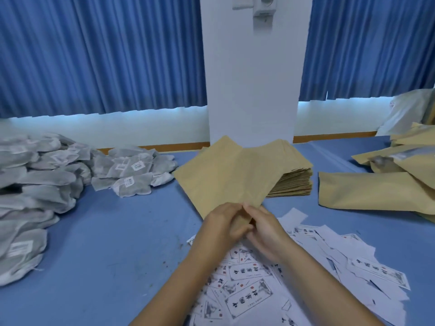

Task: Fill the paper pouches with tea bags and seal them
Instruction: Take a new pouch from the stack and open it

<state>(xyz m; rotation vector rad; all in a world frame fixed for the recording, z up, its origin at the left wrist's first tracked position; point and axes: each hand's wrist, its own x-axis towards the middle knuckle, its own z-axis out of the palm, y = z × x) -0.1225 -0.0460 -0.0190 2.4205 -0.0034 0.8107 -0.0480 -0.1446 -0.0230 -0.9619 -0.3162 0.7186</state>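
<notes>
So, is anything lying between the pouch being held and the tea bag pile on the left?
Nothing visible. The left hand and right hand pinch the paper pouch at its near end; only bare blue table lies between it and the nearest tea bags. The pouch stack sits behind, off that path.

Blue curtains [94,55] hang either side of a white pillar [251,90] — and printed paper slips [249,300] lie scattered across the blue tabletop [106,231], near side.
</notes>
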